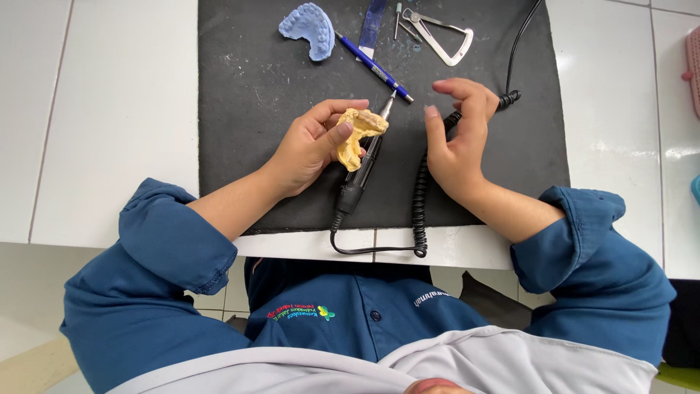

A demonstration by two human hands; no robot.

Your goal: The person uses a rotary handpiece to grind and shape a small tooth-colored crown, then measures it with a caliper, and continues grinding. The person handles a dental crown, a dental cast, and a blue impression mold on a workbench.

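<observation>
My left hand point(313, 142) grips a yellow plaster dental cast point(357, 135) between thumb and fingers, just above the black mat point(248, 109). A black motor handpiece point(364, 164) lies on the mat right beneath the cast, its metal tip pointing up toward a blue pen point(372, 64). My right hand point(456, 142) hovers a little to the right of the handpiece with fingers spread and curled, holding nothing, over the coiled black cable point(421, 197).
A blue dental cast point(310, 29) lies at the mat's top left. Metal calipers point(445, 36) and small tools sit at the top centre. The white tiled counter point(109, 109) surrounds the mat. A pink object point(693, 66) is at the right edge.
</observation>
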